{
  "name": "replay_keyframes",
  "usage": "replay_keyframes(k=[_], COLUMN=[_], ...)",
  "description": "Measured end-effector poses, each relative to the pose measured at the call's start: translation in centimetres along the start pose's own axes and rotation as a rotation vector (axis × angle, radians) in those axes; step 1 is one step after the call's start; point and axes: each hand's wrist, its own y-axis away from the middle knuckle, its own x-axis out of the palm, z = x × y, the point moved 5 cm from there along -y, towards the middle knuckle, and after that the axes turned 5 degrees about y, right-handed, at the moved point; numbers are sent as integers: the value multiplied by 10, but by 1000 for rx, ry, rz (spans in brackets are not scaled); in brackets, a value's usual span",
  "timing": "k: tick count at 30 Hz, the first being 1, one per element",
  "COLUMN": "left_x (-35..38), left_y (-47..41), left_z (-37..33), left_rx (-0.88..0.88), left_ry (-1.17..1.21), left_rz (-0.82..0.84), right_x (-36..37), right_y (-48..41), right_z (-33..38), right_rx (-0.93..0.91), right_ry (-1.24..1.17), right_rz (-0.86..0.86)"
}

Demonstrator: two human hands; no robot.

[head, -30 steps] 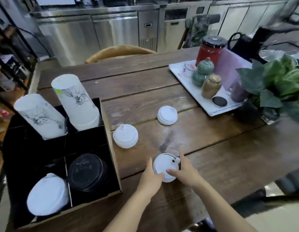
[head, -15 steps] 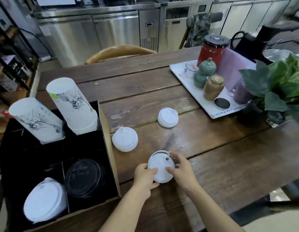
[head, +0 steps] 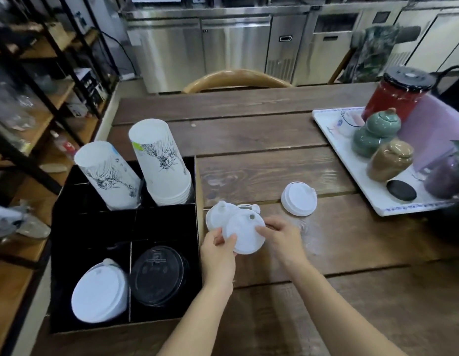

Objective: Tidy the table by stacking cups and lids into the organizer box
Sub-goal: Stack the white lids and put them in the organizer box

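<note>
White plastic lid [head: 245, 233] pinched at its rim between fingers [head: 227, 240] of left hand [head: 218, 249] and right hand [head: 281, 238], tilted over second lid [head: 217, 217] beside organizer box [head: 198, 191]; likely stacking step, next needing alignment onto that lid.

Soft even indoor light, curved blurry edges (wide-angle).
</note>
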Motion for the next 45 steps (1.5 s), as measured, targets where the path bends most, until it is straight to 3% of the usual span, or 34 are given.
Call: replay_keyframes(k=[6,12,21,25,29,37,45], left_x=[5,13,12,14,12,21,26], left_y=[-12,-26,-40,-40,-45,-41,-45], left_z=[-8,-8,4,4,9,14,3], left_rx=[13,-6,-101,-36,-135,-154,-110], left_ry=[-58,-134,-148,-110,-89,-350,-359], left_rz=[-199,-220,-271,-204,-136,6,124], right_x=[34,54,61,56,43,6,10], right_y=[-30,-59,-70,-73,-72,-63,-60], right_z=[29,21,16,18,16,1,8], right_rx=[-11,4,-1,-11,-8,-21,-81], right_ry=[-36,93,96,95,86,128,195], right_rz=[108,182,357,412,434,451,547])
